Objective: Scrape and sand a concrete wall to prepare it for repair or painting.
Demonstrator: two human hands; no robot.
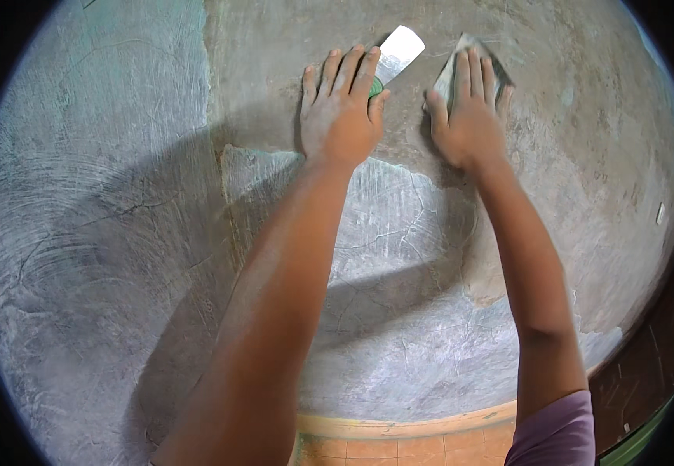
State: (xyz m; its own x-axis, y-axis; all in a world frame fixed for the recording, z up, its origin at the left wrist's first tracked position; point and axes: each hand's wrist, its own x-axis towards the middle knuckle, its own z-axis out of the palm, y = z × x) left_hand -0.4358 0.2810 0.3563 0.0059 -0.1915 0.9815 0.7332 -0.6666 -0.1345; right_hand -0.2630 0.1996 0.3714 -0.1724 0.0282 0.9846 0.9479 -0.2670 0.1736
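Observation:
My left hand [340, 123] rests with its palm on the wall [119, 233], fingers pointing up. Pinned under it, by the thumb and index finger, is a putty knife [401, 56] with a wide shiny blade and a green handle, mostly hidden. The blade sticks out up and to the right. To its right, my right hand [472, 128] presses a greyish sheet of sandpaper [445, 81] against the wall. The fingers lie over the sheet, whose corners show above and beside them. Pale dust covers both hands.
The wall has a brownish, bare upper area and grey-blue patches with cracks and swirling scratch marks. An orange tiled floor [407, 449] meets a tan border [430, 424] at the bottom. A small pale fitting [660, 213] is on the right. Dark brown and green things stand at lower right.

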